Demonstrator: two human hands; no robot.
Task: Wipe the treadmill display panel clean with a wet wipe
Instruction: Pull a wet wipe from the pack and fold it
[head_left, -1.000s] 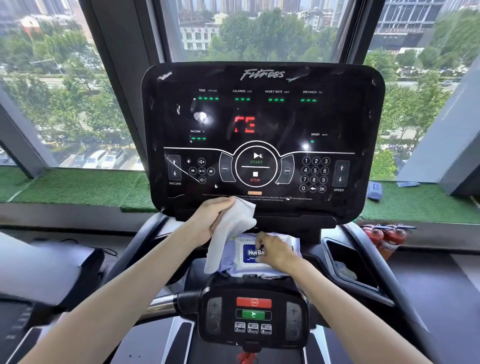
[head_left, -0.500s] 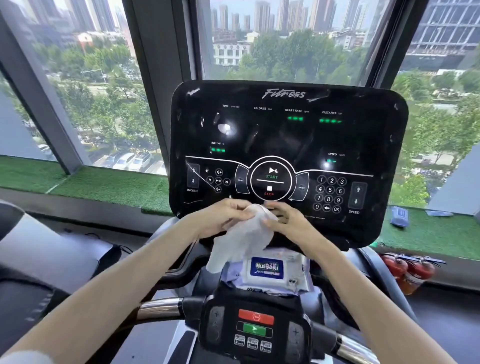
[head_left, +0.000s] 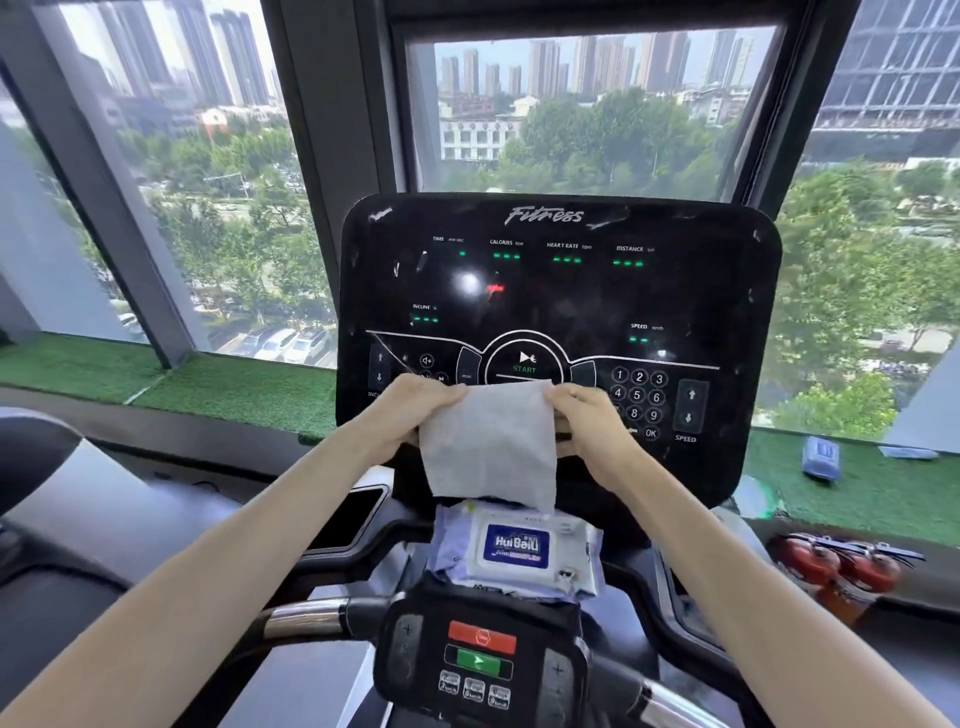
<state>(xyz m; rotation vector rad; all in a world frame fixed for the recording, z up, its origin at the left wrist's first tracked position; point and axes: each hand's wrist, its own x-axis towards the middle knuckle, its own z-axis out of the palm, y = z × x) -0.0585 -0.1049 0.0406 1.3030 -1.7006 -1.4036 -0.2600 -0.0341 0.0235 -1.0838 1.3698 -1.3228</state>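
The black glossy treadmill display panel (head_left: 561, 291) stands straight ahead, with smudges and green readouts on it. A white wet wipe (head_left: 491, 447) hangs spread flat in front of the panel's lower middle. My left hand (head_left: 410, 415) pinches its upper left corner and my right hand (head_left: 589, 426) pinches its upper right corner. The wipe hides the stop button area. Below it lies the wet wipe pack (head_left: 517, 551) with a blue label, on the console ledge.
A small control pod (head_left: 480, 660) with red and green buttons sits on the handlebar in front. A dark phone (head_left: 353, 514) lies in the left tray. Red fire extinguishers (head_left: 841, 571) stand at the right. Green turf sill (head_left: 234, 384) and windows lie behind.
My right hand left the pack and took the wipe's other corner. Both hands rose and pulled the bunched wipe open flat. The view tilted up.
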